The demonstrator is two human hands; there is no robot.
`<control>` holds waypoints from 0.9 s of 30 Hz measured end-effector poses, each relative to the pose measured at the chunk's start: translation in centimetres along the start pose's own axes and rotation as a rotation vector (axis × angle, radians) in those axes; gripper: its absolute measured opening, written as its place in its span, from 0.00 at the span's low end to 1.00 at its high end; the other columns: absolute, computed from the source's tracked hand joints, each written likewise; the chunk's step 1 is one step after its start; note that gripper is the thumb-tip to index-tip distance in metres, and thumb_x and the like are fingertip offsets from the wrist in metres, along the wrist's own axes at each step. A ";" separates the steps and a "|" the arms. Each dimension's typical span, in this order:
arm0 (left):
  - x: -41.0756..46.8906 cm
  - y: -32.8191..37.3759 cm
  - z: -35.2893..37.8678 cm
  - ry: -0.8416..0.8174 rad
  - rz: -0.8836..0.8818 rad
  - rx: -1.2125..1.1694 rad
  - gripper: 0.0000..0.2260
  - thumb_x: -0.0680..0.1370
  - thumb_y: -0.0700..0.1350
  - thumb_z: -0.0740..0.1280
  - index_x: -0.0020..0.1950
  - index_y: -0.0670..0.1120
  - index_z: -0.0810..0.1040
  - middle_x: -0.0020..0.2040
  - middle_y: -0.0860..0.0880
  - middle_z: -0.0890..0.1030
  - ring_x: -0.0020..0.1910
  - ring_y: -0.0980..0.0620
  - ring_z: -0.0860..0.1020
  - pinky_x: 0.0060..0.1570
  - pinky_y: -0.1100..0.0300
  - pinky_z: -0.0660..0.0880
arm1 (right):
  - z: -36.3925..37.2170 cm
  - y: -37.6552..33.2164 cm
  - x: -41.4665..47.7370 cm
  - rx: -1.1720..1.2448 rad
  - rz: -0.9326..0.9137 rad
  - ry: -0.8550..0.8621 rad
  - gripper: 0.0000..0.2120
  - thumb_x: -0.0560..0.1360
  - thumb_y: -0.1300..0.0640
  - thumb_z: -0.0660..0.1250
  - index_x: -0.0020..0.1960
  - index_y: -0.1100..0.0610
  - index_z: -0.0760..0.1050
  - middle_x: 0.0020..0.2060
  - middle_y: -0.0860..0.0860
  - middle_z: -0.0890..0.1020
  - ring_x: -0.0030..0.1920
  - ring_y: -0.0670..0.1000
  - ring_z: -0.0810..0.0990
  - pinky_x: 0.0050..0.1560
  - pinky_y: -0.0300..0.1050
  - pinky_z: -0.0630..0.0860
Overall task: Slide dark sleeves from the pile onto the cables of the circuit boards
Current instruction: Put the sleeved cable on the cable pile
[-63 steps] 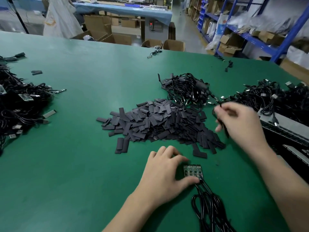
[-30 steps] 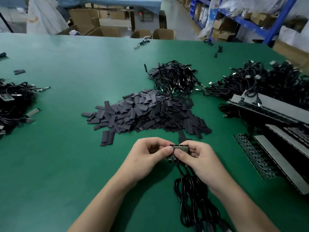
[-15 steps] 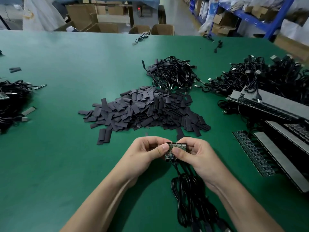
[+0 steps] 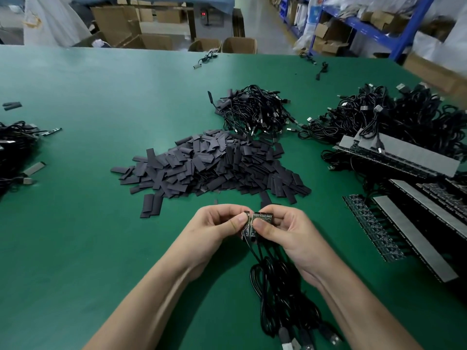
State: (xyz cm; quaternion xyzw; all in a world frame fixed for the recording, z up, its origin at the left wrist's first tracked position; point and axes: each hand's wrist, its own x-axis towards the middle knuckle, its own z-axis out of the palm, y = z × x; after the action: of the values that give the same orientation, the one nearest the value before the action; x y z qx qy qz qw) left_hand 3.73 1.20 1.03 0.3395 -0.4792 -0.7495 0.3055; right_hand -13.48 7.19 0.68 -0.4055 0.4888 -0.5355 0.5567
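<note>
Left hand (image 4: pixel 217 224) fingers curled, thumb and forefinger pinching the left one of two small green circuit boards (image 4: pixel 261 218); right hand (image 4: pixel 286 227) likewise curled, pinching the right one, thumbs almost touching, boards raised off the green table (image 4: pixel 101 248) and angled to each other. Whether they are one strip or already two pieces, cannot tell. Neither hand shows a sleeve in it. Thin black cables (image 4: pixel 278 294) drop from the boards' near edge and run toward the person in loose glossy loops, ending in USB plugs (image 4: pixel 290 344) at the bottom edge. Pile of dark sleeves (image 4: pixel 214 168) lies straight beyond the knuckles, away from the person, slightly left of centre – flat matte grey-black rectangles, short, lying every which way, so no common long axis. Nearest one is a stray sleeve (image 4: pixel 265 197) just behind the right hand, long axis roughly pointing away from the person; right hand is the nearer for that pick, left hand nearer the bulk of the pile. Judgement: a sleeve is flat and thin, likely needs squeezing open at the edges before a cable feeds through, and one hand must let go of its board first. Off right – long board panels (image 4: pixel 374 231), dark and studded; tangled cable heap (image 4: pixel 252 109) behind the pile
</note>
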 end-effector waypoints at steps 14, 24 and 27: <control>-0.6 1.5 -1.0 0.097 0.333 0.207 0.05 0.72 0.43 0.75 0.46 0.50 0.89 0.43 0.49 0.87 0.41 0.58 0.83 0.46 0.66 0.78 | 0.8 0.3 -0.4 -0.755 -0.420 0.157 0.13 0.78 0.43 0.68 0.55 0.49 0.84 0.55 0.39 0.80 0.62 0.43 0.78 0.63 0.34 0.71; 0.2 2.2 -5.5 0.765 0.484 0.925 0.08 0.78 0.45 0.73 0.56 0.53 0.83 0.46 0.55 0.83 0.45 0.54 0.80 0.49 0.55 0.78 | 0.3 -1.7 -1.3 -0.142 -0.264 0.033 0.15 0.71 0.35 0.74 0.46 0.46 0.87 0.40 0.48 0.86 0.46 0.44 0.84 0.51 0.35 0.78; 0.3 2.1 -8.4 0.945 0.192 1.220 0.20 0.77 0.48 0.73 0.68 0.48 0.76 0.59 0.45 0.77 0.60 0.43 0.75 0.57 0.47 0.74 | -0.4 -2.5 -1.5 0.269 -0.127 -0.036 0.21 0.61 0.35 0.82 0.44 0.50 0.87 0.34 0.49 0.83 0.38 0.45 0.82 0.40 0.35 0.79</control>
State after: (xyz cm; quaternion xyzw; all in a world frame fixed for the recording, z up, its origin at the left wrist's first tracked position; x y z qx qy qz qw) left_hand 10.58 -4.03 0.31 0.6880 -0.6533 -0.0993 0.2999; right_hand -14.29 8.49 3.25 -0.3671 0.3759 -0.6230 0.5795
